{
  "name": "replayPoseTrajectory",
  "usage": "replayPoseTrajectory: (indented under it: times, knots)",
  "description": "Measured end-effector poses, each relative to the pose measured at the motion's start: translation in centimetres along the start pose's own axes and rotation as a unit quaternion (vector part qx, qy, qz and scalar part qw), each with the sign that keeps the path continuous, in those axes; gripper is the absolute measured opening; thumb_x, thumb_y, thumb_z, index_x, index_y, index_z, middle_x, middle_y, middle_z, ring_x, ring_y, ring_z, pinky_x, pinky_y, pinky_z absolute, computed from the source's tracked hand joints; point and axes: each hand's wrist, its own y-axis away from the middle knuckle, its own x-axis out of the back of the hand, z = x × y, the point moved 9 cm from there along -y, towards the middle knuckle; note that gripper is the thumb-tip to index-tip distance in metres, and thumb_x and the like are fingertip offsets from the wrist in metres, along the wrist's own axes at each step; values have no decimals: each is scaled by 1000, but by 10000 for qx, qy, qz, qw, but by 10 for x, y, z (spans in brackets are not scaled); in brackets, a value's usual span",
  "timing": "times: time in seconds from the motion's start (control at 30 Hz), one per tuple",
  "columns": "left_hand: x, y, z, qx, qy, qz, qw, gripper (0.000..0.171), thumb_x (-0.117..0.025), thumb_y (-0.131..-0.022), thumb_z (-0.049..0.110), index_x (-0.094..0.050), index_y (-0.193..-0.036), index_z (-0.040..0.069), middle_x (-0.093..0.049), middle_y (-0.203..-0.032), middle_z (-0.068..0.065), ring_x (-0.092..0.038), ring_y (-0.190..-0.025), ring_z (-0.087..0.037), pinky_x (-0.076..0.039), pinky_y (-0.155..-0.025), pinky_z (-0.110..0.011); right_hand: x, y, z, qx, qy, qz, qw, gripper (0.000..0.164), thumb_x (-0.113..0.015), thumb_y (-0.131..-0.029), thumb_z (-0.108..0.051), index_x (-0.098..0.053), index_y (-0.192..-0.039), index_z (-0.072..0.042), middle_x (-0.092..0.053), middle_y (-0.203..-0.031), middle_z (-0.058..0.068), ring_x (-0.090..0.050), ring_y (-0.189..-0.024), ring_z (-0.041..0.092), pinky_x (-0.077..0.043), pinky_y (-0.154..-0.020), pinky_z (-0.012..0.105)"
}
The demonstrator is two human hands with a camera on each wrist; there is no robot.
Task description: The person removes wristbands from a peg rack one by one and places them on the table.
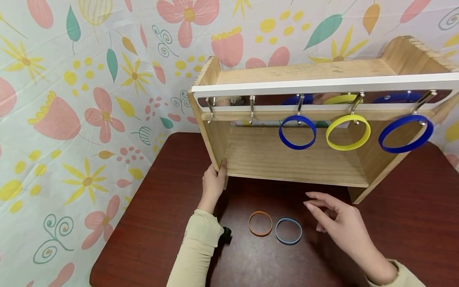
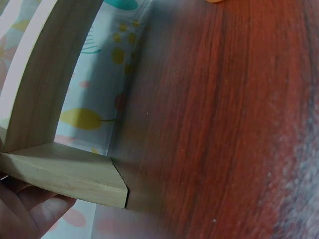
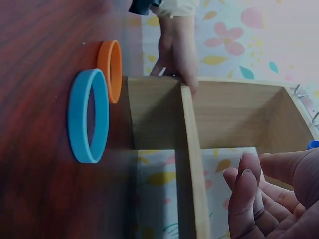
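Right hand (image 1: 346, 225), loosely bent and empty, is nearest me; left hand (image 1: 212, 182) grips the wooden rack (image 1: 297, 157), some fingers hidden behind its side. Orange band (image 3: 103, 69) and light-blue band (image 3: 79, 119) lie on the counter (image 1: 251, 265); I lose the rack's upper right corner off-frame.

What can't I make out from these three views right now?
Left hand: some fingers are hidden behind the wooden rack in the head view.
Wooden rack's upper right end: cut off by the head view's right edge.
Dark-blue band: mostly cut off by the right wrist view's right edge.
Black object: partly hidden by the sleeve in the head view; too little shows to identify.
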Motion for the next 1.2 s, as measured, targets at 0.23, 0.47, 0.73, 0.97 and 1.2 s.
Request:
replayPoseTrajectory:
  times: [0.23, 0.47, 0.73, 0.97, 1.2]
  knots:
    - [0, 0, 0, -50, -32, 19, 10000, 39, -47, -101, 45, -54, -79, 14, -51, -64, -1, -48, -53, -18, -41, -52, -33, 5, -6, -7, 48, 6, 61, 10000, 30, -69, -92, -10, -66, -119, -22, -72, -94, -6, -56, -47, 9, -46, -46, 21]
    - [-1, -1, 0, -81, -33, 10, 10000, 38, -47, -101, 44, -55, -81, 14, -52, -64, -1, -48, -54, -19, -41, -51, -33, 14, -13, -15, 140, 74, 236, 9996, 26, -68, -92, -10, -67, -117, -19, -72, -93, 0, -56, -47, 9, -47, -46, 21]
    - [0, 0, 0, -70, -44, 3, 10000, 38, -47, -102, 44, -56, -81, 13, -52, -64, -2, -48, -53, -18, -41, -51, -34, 23, -21, -23, 287, 125, 385, 9988, 25, -69, -91, -7, -69, -116, -13, -72, -92, -3, -56, -48, 6, -47, -48, 19]
    - [1, -1, 1, -63, -18, 23, 10000, 38, -48, -101, 45, -59, -83, 13, -58, -69, -2, -52, -55, -18, -44, -53, -34, 27, -26, -29, 327, -40, 416, 9986, 27, -69, -91, -5, -69, -116, -12, -68, -92, -18, -58, -51, 8, -47, -49, 19]
    - [0, 0, 0, -51, -37, 14, 10000, 38, -48, -101, 45, -58, -82, 14, -58, -69, -2, -53, -56, -18, -45, -53, -34, 30, -30, -33, 365, -70, 448, 9983, 28, -70, -90, -5, -68, -117, -14, -69, -93, -15, -59, -52, 8, -48, -50, 20]
